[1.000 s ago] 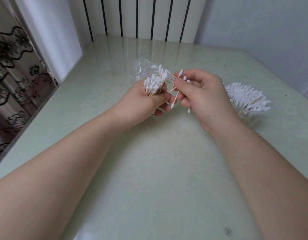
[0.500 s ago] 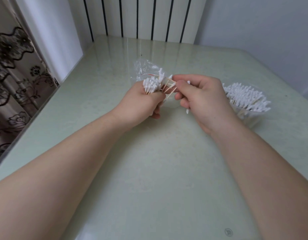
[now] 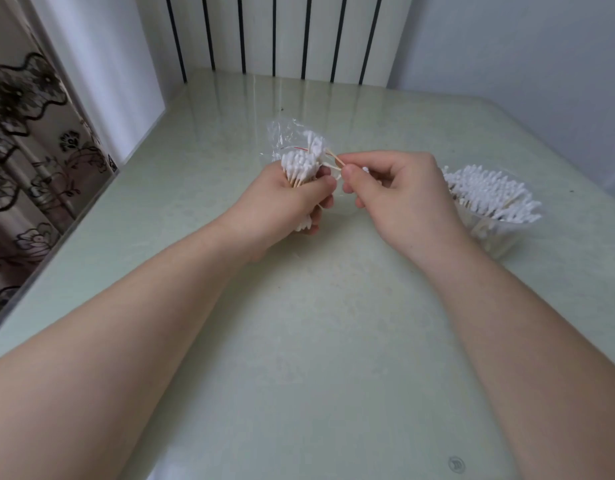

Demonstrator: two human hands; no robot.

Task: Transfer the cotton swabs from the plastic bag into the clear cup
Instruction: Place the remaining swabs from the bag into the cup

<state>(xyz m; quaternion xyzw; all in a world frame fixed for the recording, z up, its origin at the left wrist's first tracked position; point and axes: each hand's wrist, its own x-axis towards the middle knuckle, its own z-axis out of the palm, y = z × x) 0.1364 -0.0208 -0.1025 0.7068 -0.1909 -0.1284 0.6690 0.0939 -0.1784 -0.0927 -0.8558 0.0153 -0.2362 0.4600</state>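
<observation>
My left hand [image 3: 282, 206] grips an upright bundle of cotton swabs [image 3: 299, 164] with wooden sticks and white tips, at the table's middle. Just behind it lies the crumpled clear plastic bag [image 3: 282, 133], with more swabs at its mouth. My right hand [image 3: 399, 195] pinches a few swabs between thumb and fingers, right beside the bundle; their stick ends poke out toward the bag. At the right stands the clear cup [image 3: 496, 233], packed with many swabs [image 3: 489, 192] fanning out above its rim.
The pale green glossy table [image 3: 316, 341] runs to a wall with a striped radiator panel [image 3: 282, 36] at the back. A flowered curtain [image 3: 25, 161] hangs beyond the table's left edge.
My right hand has drawn its few swabs in tighter next to the bundle, so less of them sticks out. The left hand keeps its grip and has barely shifted.
</observation>
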